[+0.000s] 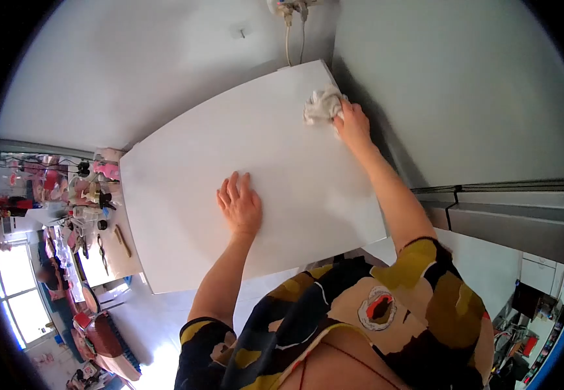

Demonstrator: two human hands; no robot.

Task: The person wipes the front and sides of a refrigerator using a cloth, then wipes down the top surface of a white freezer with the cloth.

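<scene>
A crumpled whitish cloth [322,107] lies on the white board-like surface [191,175] near its far right corner. My right hand [352,125] has its fingers closed on the cloth's right side, at the surface's right edge. Around the middle of the same surface, my left hand [240,205] rests palm down with its fingers spread, holding nothing.
At the left, a side table [114,252] bears pink items and small tools. Cables [288,40] hang at the wall behind the far edge. A grey panel [464,97] stands close along the right. Shelves with various items show at the lower right.
</scene>
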